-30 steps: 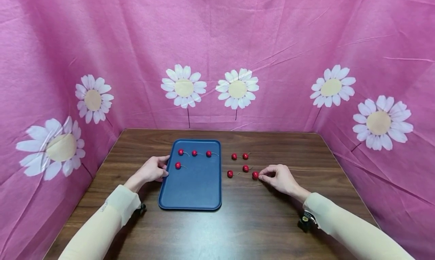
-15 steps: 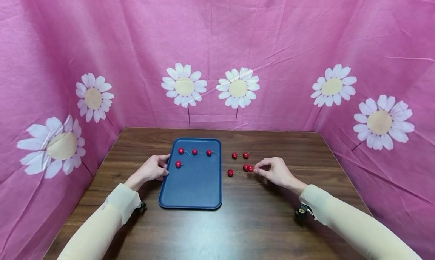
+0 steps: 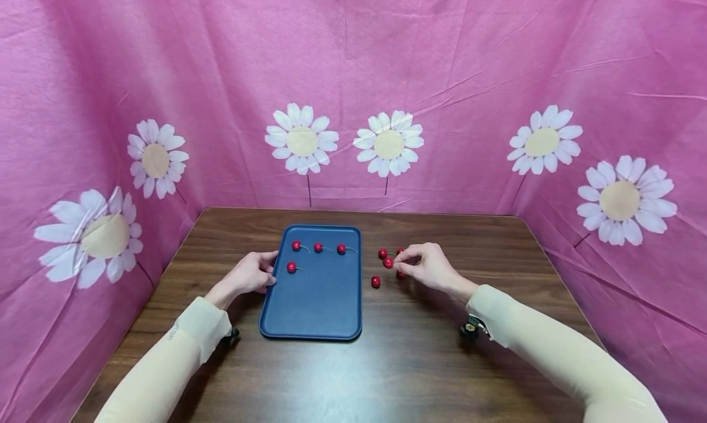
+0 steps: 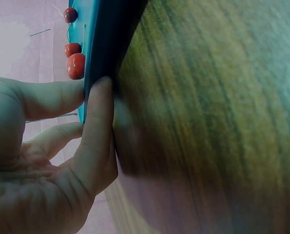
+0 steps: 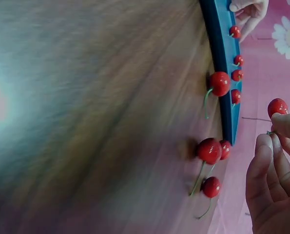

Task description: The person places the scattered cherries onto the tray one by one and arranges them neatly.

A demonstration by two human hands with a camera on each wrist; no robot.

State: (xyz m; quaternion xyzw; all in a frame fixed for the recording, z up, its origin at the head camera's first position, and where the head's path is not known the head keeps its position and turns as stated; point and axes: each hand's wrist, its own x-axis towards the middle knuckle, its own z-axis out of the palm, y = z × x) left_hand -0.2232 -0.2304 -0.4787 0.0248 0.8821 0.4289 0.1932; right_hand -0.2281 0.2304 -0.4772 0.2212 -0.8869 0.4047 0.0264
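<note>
My right hand pinches a red cherry by its green stem, held up off the table; the right wrist view shows this lifted cherry at the fingertips. Just under and around that hand, several loose cherries lie on the wood, two of them partly hidden by the fingers. To the left lies a dark blue tray. It bears a row of three cherries along the far end and a single cherry below the row's left end. My left hand grips the tray's left edge between thumb and fingers.
The brown wooden table reaches back to a pink curtain printed with white daisies, which hangs round the back and both sides. A dark device is strapped at the right wrist.
My right hand has lifted the cherry off the table and carried it left and away from me, toward the tray. The left hand stays on the tray's edge.
</note>
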